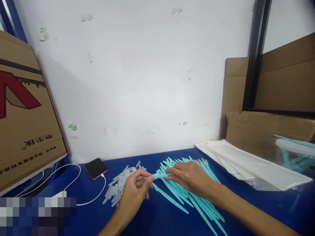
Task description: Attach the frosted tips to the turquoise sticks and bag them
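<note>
Between my two hands is a slim turquoise plastic stick (159, 175), shaped like a small razor or knife. My left hand (136, 186) pinches its left end, where a pale translucent sleeve-like piece (150, 177) shows at the fingertips. My right hand (190, 177) grips the stick's other end, fingers closed. Under and around my right hand lies a loose pile of similar turquoise sticks (206, 209), and one separate stick (172, 200) points toward the front. Beside my left hand is a heap of small translucent pieces (118, 186).
A phone (96, 168) with a white cable (94, 199) lies at left, near a large printed carton (27, 114). White plastic bags (253, 164) and a clear tub (295, 154) holding turquoise sticks stand at right, before cardboard boxes (265, 131). The white wall (147, 82) rises behind the blue table (93, 219).
</note>
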A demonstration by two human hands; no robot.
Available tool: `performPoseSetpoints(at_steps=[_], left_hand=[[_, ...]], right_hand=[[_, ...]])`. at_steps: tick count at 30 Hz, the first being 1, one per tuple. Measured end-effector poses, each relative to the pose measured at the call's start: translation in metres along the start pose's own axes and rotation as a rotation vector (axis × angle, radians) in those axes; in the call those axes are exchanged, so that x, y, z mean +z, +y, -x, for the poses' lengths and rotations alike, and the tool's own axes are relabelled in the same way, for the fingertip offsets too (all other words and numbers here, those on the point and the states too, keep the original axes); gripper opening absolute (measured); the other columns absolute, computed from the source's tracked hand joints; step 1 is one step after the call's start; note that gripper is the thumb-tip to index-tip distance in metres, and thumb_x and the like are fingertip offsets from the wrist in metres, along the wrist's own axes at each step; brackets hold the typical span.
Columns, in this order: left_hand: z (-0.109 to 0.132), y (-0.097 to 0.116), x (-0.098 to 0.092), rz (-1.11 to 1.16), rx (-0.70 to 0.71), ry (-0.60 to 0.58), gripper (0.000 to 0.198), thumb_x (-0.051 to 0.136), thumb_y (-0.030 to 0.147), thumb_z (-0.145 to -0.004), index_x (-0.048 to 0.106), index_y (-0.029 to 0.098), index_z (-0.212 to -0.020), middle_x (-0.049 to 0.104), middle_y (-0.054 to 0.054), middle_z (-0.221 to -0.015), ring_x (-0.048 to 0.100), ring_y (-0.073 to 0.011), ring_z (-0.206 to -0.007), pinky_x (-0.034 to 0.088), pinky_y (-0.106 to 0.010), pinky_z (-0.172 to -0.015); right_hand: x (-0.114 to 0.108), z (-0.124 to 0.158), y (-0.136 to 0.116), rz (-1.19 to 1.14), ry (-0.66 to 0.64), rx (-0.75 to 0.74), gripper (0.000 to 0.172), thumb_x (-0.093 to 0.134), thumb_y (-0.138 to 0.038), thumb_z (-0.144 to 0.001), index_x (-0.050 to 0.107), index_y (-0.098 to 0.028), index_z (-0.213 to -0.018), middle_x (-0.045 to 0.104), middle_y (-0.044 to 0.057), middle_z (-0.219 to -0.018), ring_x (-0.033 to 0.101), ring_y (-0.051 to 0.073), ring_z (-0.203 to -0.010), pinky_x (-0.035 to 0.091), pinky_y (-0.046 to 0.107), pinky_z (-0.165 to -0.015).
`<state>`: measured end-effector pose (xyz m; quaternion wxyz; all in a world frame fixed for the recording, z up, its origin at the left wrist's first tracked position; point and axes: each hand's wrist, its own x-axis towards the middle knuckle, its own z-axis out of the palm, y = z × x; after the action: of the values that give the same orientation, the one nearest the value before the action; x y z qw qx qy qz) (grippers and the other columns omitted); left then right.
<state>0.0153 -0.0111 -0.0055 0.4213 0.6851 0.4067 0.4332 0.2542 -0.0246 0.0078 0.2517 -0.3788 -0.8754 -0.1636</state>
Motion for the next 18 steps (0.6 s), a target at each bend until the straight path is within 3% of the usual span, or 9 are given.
performPoseSetpoints(at_steps=[4,7,10,14,18], left_hand=[[0.007,0.004,-0.001,-0.335,0.147,0.014,0.031,0.051,0.050,-0.095,0.062,0.023,-0.105,0.062,0.000,-0.076,0.056,-0.0133,-0.058,0.042,-0.025,-0.053],[0.011,0.005,-0.004,-0.505,0.201,0.018,0.037,0.045,0.047,-0.098,0.051,0.028,-0.129,0.065,-0.001,-0.092,0.057,-0.0138,-0.060,0.044,-0.028,-0.058],[0.011,0.003,-0.007,-0.676,0.245,-0.005,0.037,0.041,0.044,-0.100,0.047,0.029,-0.133,0.064,0.000,-0.096,0.056,-0.0140,-0.058,0.046,-0.031,-0.062],[0.008,0.002,-0.008,-0.860,0.300,-0.057,0.028,0.039,0.034,-0.100,0.056,0.026,-0.119,0.064,-0.004,-0.098,0.063,-0.0203,-0.080,0.048,-0.035,-0.071],[0.007,0.003,-0.009,-0.982,0.305,-0.091,0.028,0.039,0.029,-0.099,0.055,0.027,-0.121,0.063,-0.006,-0.106,0.062,-0.0257,-0.099,0.050,-0.038,-0.076]], right_hand=[[-0.012,-0.003,0.002,0.145,-0.113,-0.055,0.034,0.037,-0.039,-0.106,0.066,-0.021,-0.104,0.068,0.002,-0.071,0.061,0.015,-0.064,0.033,0.026,-0.054],[-0.019,-0.006,0.010,0.188,-0.142,0.031,0.034,0.037,-0.037,-0.105,0.066,-0.020,-0.099,0.068,0.003,-0.073,0.062,0.016,-0.068,0.034,0.026,-0.055],[-0.027,-0.006,0.026,0.328,-0.169,0.248,0.031,0.041,-0.031,-0.103,0.068,-0.018,-0.093,0.069,0.009,-0.086,0.063,0.022,-0.084,0.037,0.028,-0.059],[-0.040,0.003,0.053,0.461,-0.323,0.728,0.027,0.044,-0.027,-0.100,0.070,-0.017,-0.100,0.070,0.014,-0.100,0.065,0.026,-0.092,0.040,0.029,-0.064],[-0.049,0.015,0.072,0.457,-0.452,0.883,0.020,0.054,-0.018,-0.090,0.073,-0.013,-0.092,0.073,0.017,-0.094,0.070,0.031,-0.086,0.041,0.031,-0.062]])
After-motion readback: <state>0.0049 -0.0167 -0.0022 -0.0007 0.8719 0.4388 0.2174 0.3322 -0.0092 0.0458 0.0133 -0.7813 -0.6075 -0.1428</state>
